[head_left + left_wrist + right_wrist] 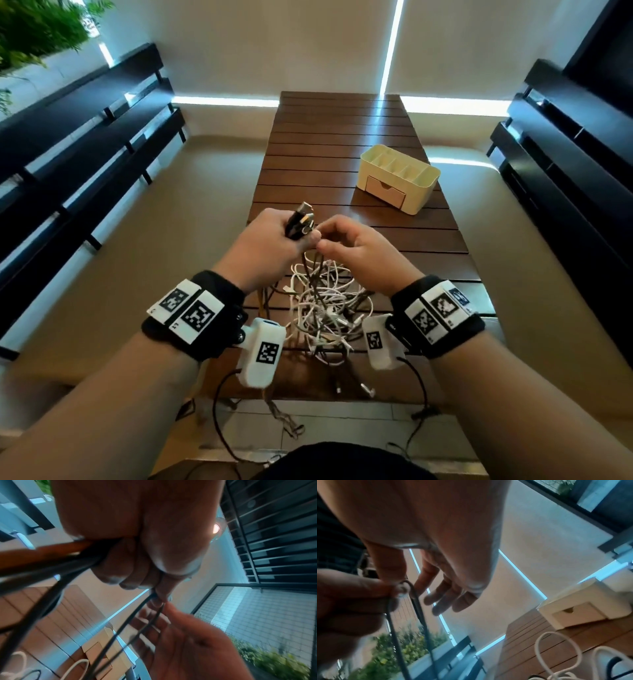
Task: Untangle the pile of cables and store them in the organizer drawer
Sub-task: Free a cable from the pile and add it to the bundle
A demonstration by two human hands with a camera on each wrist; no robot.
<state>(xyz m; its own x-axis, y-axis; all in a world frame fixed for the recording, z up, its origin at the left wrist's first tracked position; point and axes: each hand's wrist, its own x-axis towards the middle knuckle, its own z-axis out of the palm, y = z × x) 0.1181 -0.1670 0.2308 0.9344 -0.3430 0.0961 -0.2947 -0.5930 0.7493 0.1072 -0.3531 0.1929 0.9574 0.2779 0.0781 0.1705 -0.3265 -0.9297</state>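
Note:
A tangle of white and dark cables (325,308) lies on the near end of the brown slatted table (342,137). My left hand (301,236) is raised above it and grips a bunch of black cables, their metal plugs (303,217) sticking up from the fist. The dark strands (120,628) run down from its fingertips into the pile. My right hand (329,240) is just to the right, fingers spread and nearly straight (436,588), with its thumb touching a thin dark loop (409,585) that the left fingers pinch. The cream organizer (399,178) stands farther right, its drawer (385,192) closed.
Black slatted benches (85,154) (565,154) flank the table on both sides. A braided cable (284,421) hangs over the table's near edge toward the tiled floor. Green plants (34,31) stand at the far left. Bare slats stretch behind the organizer.

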